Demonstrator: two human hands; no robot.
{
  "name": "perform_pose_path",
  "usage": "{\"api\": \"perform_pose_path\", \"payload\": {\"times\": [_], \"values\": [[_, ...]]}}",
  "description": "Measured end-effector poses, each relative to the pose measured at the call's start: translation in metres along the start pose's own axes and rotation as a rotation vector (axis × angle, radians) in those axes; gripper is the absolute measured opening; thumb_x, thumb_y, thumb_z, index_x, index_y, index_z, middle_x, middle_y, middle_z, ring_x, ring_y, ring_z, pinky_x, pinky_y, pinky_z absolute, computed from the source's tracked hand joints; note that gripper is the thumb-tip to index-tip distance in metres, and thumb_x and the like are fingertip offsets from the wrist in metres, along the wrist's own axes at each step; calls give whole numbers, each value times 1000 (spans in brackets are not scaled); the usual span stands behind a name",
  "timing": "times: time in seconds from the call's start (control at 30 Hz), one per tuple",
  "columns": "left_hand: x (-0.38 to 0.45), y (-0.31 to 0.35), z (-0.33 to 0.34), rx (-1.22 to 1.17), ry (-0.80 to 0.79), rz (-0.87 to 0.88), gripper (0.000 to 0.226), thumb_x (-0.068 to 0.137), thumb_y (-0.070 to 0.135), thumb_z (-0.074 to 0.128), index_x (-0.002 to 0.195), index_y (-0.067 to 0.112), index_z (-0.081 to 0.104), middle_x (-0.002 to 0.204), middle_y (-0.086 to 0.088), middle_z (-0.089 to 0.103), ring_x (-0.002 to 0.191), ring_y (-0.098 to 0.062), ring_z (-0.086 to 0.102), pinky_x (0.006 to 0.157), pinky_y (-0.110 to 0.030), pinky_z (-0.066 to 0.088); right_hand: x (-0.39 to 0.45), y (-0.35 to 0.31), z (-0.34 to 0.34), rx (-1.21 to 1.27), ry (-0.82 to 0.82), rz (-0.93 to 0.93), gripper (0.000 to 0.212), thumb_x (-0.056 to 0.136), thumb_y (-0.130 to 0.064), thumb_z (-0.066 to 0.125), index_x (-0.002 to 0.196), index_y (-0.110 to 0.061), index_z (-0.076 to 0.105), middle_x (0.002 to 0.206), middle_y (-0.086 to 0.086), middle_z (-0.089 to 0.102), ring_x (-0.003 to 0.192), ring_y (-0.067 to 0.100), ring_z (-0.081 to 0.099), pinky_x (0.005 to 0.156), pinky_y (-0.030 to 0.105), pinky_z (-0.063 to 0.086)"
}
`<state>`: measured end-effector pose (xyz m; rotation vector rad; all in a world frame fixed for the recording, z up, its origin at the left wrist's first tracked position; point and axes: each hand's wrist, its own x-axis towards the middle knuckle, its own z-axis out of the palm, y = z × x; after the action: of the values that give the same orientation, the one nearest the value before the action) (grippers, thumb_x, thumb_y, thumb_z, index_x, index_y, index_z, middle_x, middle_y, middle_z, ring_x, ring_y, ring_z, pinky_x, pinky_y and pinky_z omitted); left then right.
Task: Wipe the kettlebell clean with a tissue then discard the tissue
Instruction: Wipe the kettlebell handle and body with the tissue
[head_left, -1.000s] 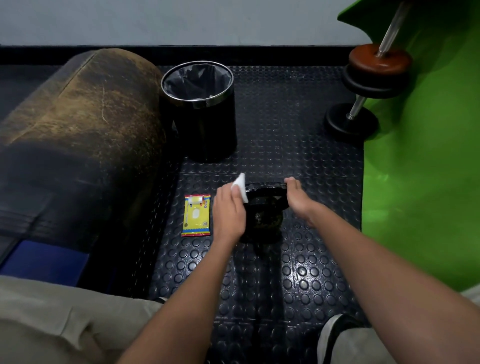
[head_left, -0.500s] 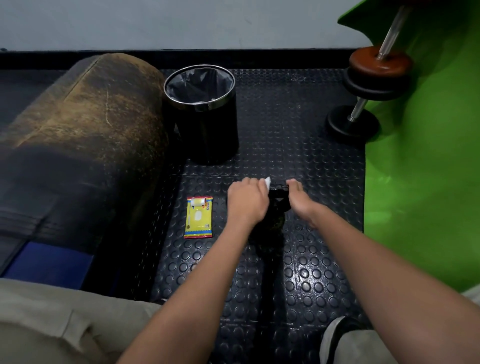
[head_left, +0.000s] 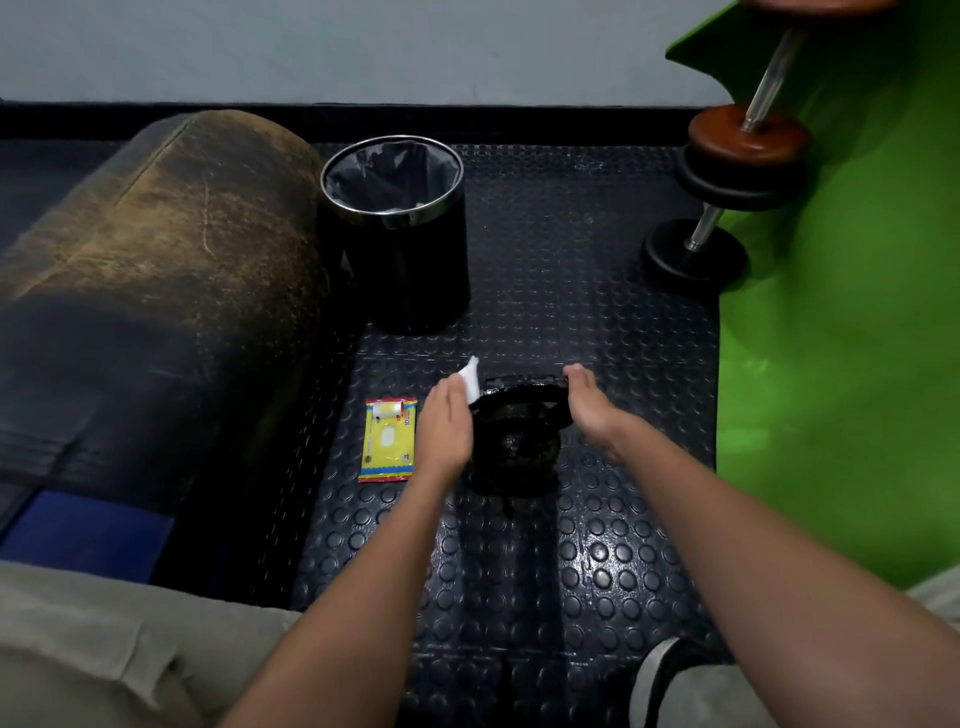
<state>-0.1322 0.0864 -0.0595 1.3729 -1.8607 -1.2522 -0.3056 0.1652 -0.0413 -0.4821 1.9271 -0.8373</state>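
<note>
A black kettlebell (head_left: 519, 441) stands on the studded black floor mat, its handle on top. My left hand (head_left: 445, 426) holds a white tissue (head_left: 470, 379) against the left end of the handle. My right hand (head_left: 589, 405) grips the right end of the handle and steadies the kettlebell. A black bin (head_left: 400, 228) with a chrome rim and a dark liner stands open behind the kettlebell, to the left.
A yellow tissue packet (head_left: 388, 439) lies on the mat left of my left hand. A worn brown padded roll (head_left: 156, 291) fills the left side. A dumbbell (head_left: 727, 171) leans at the back right by a green surface (head_left: 841, 364). My knee and shoe show below.
My left hand slid the tissue from over the middle of the handle back to its left end. My right hand kept its hold on the handle.
</note>
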Motion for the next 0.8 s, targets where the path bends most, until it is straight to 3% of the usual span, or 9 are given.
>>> {"api": "perform_pose_path", "payload": {"times": [0.07, 0.13, 0.2, 0.3, 0.4, 0.47, 0.63, 0.73, 0.8], "values": [[7, 3, -5, -165, -76, -320, 54, 103, 43, 22, 141, 15, 49, 140, -3, 51, 130, -23, 45, 113, -40, 32, 0, 1, 0, 3, -1, -3, 60, 103, -53, 5, 158, -31, 2, 166, 0, 1, 150, 29, 10, 119, 54, 17], [14, 9, -7, -151, -128, -450, 57, 101, 41, 19, 138, 10, 49, 139, -13, 51, 127, -32, 47, 108, -44, 35, 0, 1, 0, 13, -4, -7, 59, 103, -53, 6, 158, -31, 2, 165, 0, 0, 150, 28, 9, 119, 54, 16], [18, 18, -8, 17, -134, -370, 52, 103, 31, 17, 127, 2, 53, 131, -19, 55, 118, -35, 50, 99, -43, 37, 1, 2, 0, 17, -5, -11, 59, 103, -53, 6, 158, -31, 2, 165, 0, 1, 150, 28, 10, 119, 54, 16], [15, 30, -4, 365, -92, -51, 40, 102, 18, 22, 98, -1, 56, 112, -22, 63, 103, -38, 57, 86, -41, 44, 3, 2, 0, 6, -1, -16, 59, 103, -53, 6, 157, -31, 4, 165, 0, 2, 150, 28, 11, 119, 54, 16], [12, 45, 10, 659, -81, 208, 28, 97, 13, 30, 99, 4, 57, 103, -16, 64, 97, -36, 59, 80, -40, 45, 3, 2, 1, 1, 14, -18, 59, 102, -53, 6, 157, -31, 6, 165, 1, 7, 149, 28, 15, 118, 54, 19], [6, 49, 24, 782, -121, 325, 35, 96, 18, 24, 104, 10, 57, 106, -10, 63, 100, -32, 56, 85, -42, 39, 4, 2, 2, 1, 31, -20, 58, 103, -51, 6, 157, -30, 9, 164, 2, 12, 147, 27, 20, 118, 52, 22], [-10, 31, 32, 631, -53, 544, 40, 103, 33, 27, 127, 19, 54, 119, 4, 59, 113, -18, 51, 114, -39, 27, 4, 0, 3, 2, 48, -24, 58, 103, -49, 6, 155, -26, 16, 160, 6, 22, 143, 25, 29, 117, 50, 24], [-8, 13, 16, 531, 30, 508, 35, 104, 30, 29, 123, 18, 57, 117, 4, 60, 111, -17, 50, 110, -39, 32, 0, -1, 2, -1, 33, -15, 58, 103, -50, 6, 157, -29, 11, 164, 3, 11, 148, 27, 18, 119, 50, 18], [-6, -1, 6, 403, 102, 361, 36, 105, 31, 25, 101, 16, 58, 98, 1, 59, 94, -19, 50, 94, -42, 42, -1, 0, 1, 0, 6, -9, 57, 103, -51, 5, 157, -31, 7, 165, 2, 6, 149, 29, 13, 119, 53, 16]]}}
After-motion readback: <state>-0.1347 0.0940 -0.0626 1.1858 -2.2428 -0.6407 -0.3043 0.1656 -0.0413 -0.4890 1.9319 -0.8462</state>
